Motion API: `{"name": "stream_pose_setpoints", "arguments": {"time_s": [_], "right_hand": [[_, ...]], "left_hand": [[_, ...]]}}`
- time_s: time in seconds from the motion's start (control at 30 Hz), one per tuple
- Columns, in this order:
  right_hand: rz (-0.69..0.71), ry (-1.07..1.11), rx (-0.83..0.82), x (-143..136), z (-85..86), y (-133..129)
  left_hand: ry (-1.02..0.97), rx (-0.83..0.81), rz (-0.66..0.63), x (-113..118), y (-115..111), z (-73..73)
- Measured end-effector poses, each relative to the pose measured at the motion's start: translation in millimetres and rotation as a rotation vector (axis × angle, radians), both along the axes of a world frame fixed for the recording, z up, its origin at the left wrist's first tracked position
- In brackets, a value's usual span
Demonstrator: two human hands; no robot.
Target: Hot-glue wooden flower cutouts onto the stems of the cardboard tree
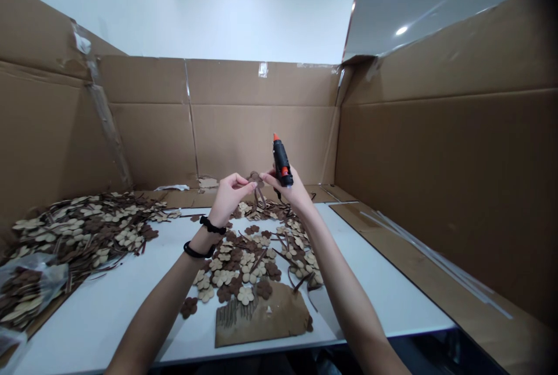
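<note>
A brown flower piece point(255, 177) with thin strips hanging below it is pinched in the fingers of my left hand point(231, 193). My right hand point(293, 189) is wrapped round a black and orange glue gun point(281, 160), its orange nozzle pointing up. The right thumb and fingertip also touch the flower's right edge. Beneath both hands, brown and cream flower pieces point(246, 261) and dark strips lie spread over the white table point(361, 259). Near the front edge is a brown cardboard piece point(279, 317) with thin dark strips on its left part.
A large heap of flower pieces point(91, 227) fills the left side, beside a clear plastic bag point(32, 288) holding more. Cardboard walls point(261, 125) surround the table at the back and sides. Long translucent sticks point(440, 264) lie on cardboard at the right.
</note>
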State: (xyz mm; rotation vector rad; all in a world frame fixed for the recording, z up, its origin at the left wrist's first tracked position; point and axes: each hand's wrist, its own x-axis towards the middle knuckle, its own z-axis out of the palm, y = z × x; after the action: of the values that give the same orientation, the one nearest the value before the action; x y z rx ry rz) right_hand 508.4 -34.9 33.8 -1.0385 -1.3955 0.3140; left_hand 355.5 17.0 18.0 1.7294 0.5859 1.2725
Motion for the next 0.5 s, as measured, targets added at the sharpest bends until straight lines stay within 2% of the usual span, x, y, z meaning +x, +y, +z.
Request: {"name": "stream_pose_setpoints", "arguments": {"time_s": [0.1,0.27,0.37,0.5], "right_hand": [[0.023,0.006,-0.007,-0.9,0.0,0.5],[-0.017,0.003,-0.001,0.3,0.8,0.3],[-0.012,-0.004,-0.006,-1.2,1.9,-1.4],[0.008,0.009,-0.024,-5.0,2.8,-4.2]], "left_hand": [[-0.008,-0.005,0.0,0.2,0.8,-0.1],[0.009,-0.08,-0.037,-1.2,-0.7,2.3],[0.093,-0.011,-0.108,-0.8,-1.3,2.6],[0.081,0.053,-0.145,1.4,1.0,-0.8]]}}
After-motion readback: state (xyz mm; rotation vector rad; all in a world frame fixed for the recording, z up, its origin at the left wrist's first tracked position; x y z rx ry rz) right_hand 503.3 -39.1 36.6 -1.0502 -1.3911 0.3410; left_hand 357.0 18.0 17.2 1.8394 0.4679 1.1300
